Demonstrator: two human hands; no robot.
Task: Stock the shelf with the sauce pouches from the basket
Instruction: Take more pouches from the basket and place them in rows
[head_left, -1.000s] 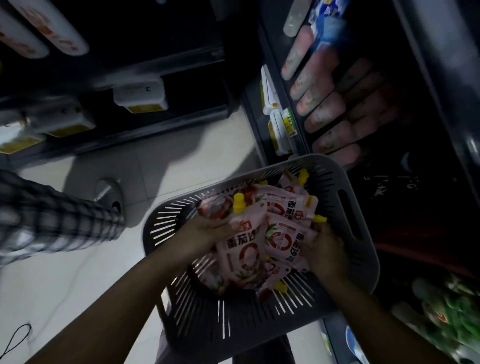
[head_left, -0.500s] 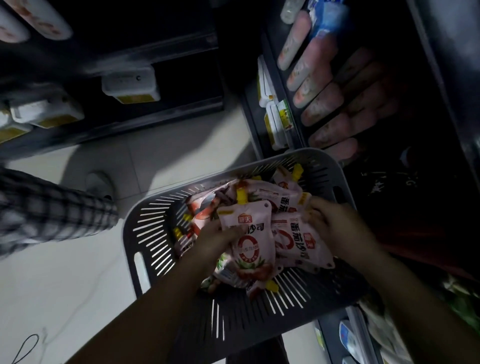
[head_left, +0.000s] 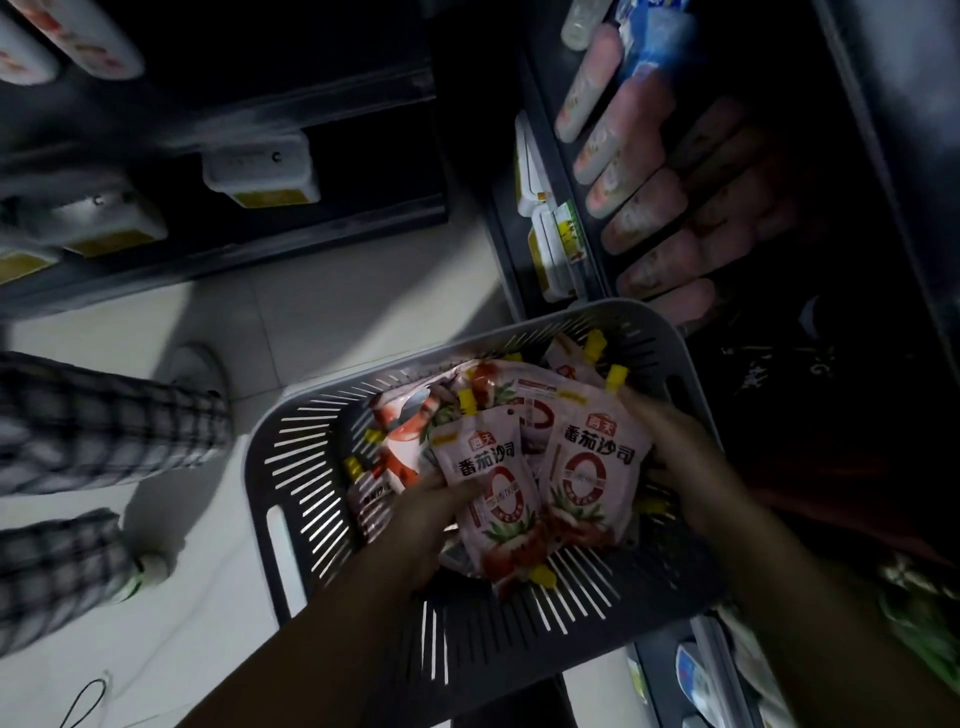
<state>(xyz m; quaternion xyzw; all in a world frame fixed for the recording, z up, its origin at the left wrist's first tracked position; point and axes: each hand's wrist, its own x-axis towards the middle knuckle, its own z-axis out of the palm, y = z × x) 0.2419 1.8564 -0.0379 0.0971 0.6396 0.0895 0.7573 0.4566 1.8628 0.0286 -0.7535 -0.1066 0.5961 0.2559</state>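
Grey plastic fills the middle of the head view: the basket (head_left: 467, 660) sits low in front of me, just beside the shelf (head_left: 506, 249) on the right. All the pouches (head_left: 592, 467) I can see are inside it.

What has changed over the last second is their order. A second ago my hands were sunk in a jumbled bundle with the labels lying sideways. Now two pouches lie face up, side by side on top of the heap, print the right way round.

My left hand (head_left: 415, 525) pinches the lower corner of the left one, thumb on its face. My right hand (head_left: 670, 447) is curled round the outer edge of the right one. So both hands are holding, neither spread wide.

The shelf already carries a row of pink packs (head_left: 639, 208), standing edge-on. I read this as the sorting done and the lift about to begin — nothing from this pair has reached the shelf yet.

On the left, a person in checked trousers (head_left: 93, 431) stands on the pale floor (head_left: 322, 312).
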